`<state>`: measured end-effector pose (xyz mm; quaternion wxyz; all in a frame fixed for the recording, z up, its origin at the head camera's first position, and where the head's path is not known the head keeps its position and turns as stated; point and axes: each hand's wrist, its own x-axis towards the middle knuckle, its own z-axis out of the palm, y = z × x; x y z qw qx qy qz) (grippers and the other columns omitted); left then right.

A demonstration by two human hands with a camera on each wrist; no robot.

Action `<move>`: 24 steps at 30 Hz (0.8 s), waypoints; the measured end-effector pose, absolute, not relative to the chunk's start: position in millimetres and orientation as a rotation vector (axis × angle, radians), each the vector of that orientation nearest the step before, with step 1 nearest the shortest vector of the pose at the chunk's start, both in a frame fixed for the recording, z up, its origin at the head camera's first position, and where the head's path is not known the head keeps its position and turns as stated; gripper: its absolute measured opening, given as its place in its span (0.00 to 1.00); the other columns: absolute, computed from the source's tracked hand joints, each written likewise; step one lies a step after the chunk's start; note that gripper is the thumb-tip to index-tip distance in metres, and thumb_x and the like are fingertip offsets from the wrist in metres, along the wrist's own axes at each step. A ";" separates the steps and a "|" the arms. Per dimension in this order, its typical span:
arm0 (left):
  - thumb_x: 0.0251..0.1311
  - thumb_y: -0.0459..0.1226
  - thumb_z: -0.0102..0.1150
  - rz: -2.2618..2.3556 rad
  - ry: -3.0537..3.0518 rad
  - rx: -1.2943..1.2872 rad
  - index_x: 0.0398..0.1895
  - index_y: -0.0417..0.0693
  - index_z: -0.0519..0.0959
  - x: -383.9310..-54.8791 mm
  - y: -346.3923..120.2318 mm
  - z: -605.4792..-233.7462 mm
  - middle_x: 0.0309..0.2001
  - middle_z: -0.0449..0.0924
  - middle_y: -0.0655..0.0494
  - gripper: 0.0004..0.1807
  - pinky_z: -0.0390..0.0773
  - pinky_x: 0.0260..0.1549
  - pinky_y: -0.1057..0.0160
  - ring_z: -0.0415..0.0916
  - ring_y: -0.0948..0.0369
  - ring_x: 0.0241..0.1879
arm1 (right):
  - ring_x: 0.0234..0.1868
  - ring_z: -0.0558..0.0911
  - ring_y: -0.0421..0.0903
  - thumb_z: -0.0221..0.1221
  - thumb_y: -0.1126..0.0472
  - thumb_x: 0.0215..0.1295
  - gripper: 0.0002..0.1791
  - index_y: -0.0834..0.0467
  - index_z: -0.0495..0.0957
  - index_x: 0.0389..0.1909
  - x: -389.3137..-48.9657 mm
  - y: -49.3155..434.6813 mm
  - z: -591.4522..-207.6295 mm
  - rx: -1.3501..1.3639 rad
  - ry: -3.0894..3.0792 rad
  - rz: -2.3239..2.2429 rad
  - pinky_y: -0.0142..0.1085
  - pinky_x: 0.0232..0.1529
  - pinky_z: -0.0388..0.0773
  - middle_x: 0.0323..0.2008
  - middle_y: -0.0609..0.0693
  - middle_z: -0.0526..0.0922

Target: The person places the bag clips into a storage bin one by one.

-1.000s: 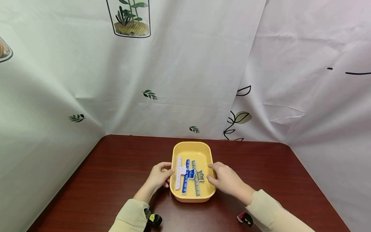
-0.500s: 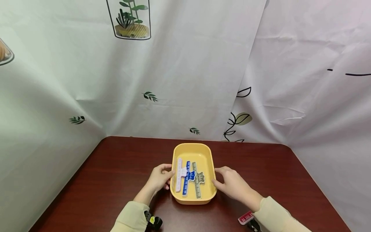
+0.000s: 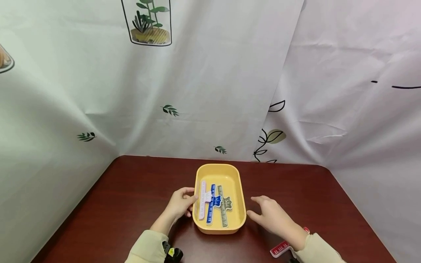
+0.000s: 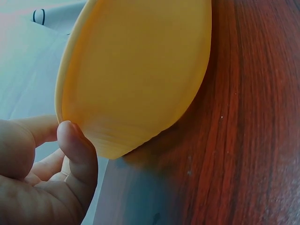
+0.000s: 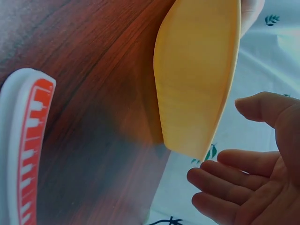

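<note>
A yellow tray point(image 3: 219, 175) stands on the table. In it lie a pale pink clip point(image 3: 202, 201), a blue clip point(image 3: 211, 208) and a grey-green clip point(image 3: 223, 212), each with a piano-key pattern. My left hand point(image 3: 179, 202) pinches the tray's left rim; the left wrist view has the thumb point(image 4: 75, 145) against the tray wall. To the right of the tray, my right hand point(image 3: 273, 215) is apart from it, fingers loosely extended and holding nothing. A red piano-key clip point(image 3: 279, 249) lies on the table, partly hidden under the right wrist.
The dark red wooden table point(image 3: 148, 175) has rounded far corners. Behind and beside it hangs a pale curtain point(image 3: 210, 91) printed with leaves. Each wrist bears a dark camera, the left one point(image 3: 174, 255) showing plainly.
My right hand has left the tray's right rim and moved right and toward me. More of the red clip shows now. The left hand stays on the left rim.
</note>
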<state>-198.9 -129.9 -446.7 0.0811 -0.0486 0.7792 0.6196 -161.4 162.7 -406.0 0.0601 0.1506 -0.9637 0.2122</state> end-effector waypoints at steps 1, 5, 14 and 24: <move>0.62 0.35 0.57 1.849 2.331 -0.147 0.58 0.35 0.69 -198.5 -130.2 -446.3 0.22 0.73 0.51 0.22 0.74 0.12 0.69 0.69 0.64 0.16 | 0.50 0.81 0.53 0.66 0.54 0.52 0.25 0.66 0.79 0.48 -159.9 163.8 -405.9 0.445 -2.920 0.637 0.47 0.51 0.79 0.46 0.58 0.83; 0.62 0.35 0.58 1.849 2.329 -0.134 0.57 0.34 0.69 -197.9 -130.6 -445.6 0.21 0.72 0.52 0.23 0.74 0.12 0.69 0.69 0.63 0.16 | 0.49 0.82 0.53 0.67 0.53 0.52 0.26 0.65 0.79 0.48 -154.3 170.5 -406.4 0.385 -2.932 0.609 0.47 0.50 0.79 0.45 0.57 0.83; 0.62 0.37 0.58 1.846 2.326 -0.107 0.58 0.34 0.69 -196.0 -129.0 -445.3 0.21 0.72 0.52 0.24 0.73 0.11 0.69 0.69 0.63 0.15 | 0.50 0.80 0.56 0.67 0.50 0.50 0.29 0.67 0.79 0.48 -139.9 191.2 -408.2 0.242 -3.014 0.601 0.51 0.50 0.78 0.46 0.59 0.82; 0.62 0.37 0.58 1.852 2.316 -0.099 0.58 0.33 0.68 -195.4 -131.5 -445.5 0.21 0.71 0.53 0.24 0.74 0.11 0.68 0.68 0.63 0.16 | 0.48 0.81 0.56 0.69 0.47 0.48 0.32 0.68 0.78 0.46 -125.0 204.2 -417.3 0.099 -3.106 0.630 0.52 0.46 0.78 0.43 0.58 0.83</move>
